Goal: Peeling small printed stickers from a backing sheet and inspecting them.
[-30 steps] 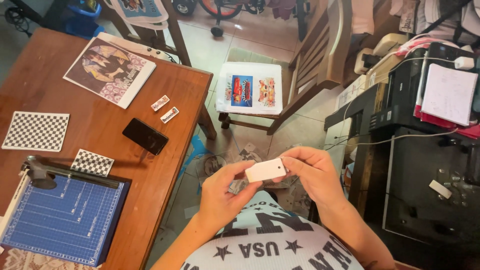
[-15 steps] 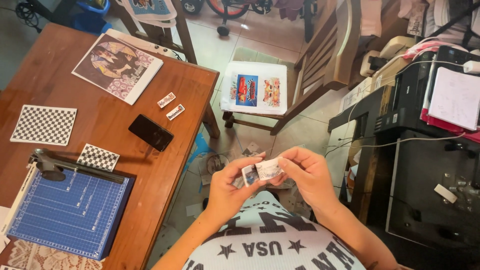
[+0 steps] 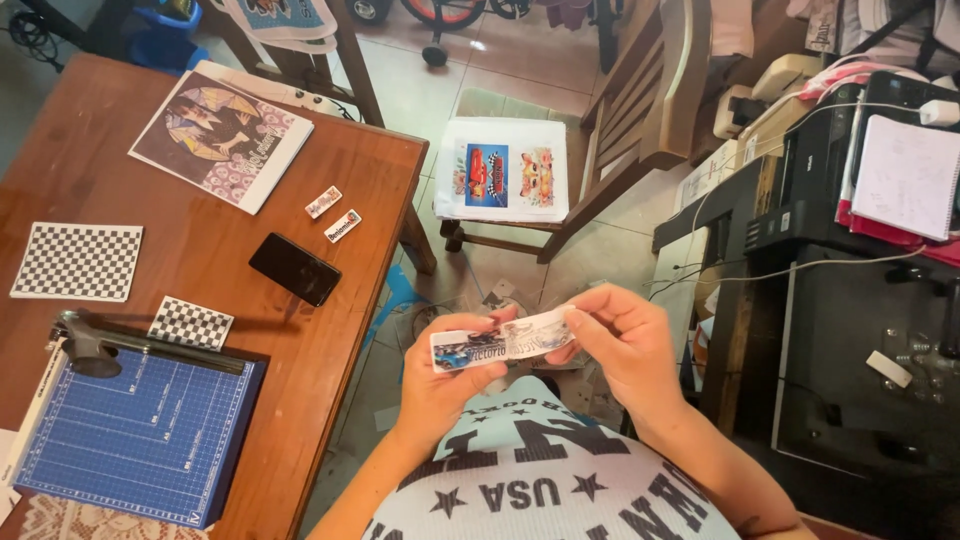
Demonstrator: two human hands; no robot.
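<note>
1. Above the person's lap, beside the wooden bench (image 3: 200, 270), both hands hold 1 long printed label strip (image 3: 503, 340) level between them.
2. Left hand (image 3: 450, 375) is closed on the strip's left end, thumb on top.
3. Right hand (image 3: 615, 335) pinches the strip's right end between thumb and fingertips.
4. On the bench lie a black phone (image 3: 294, 268), 2 small cut labels (image 3: 333, 214), a printed sheet (image 3: 222, 137), 2 checkerboard cards (image 3: 78, 261) and a blue paper trimmer (image 3: 130, 430).
5. Beyond the hands, a wooden chair (image 3: 640, 110) carries a printed sheet with 2 colour pictures (image 3: 503, 183).
</note>
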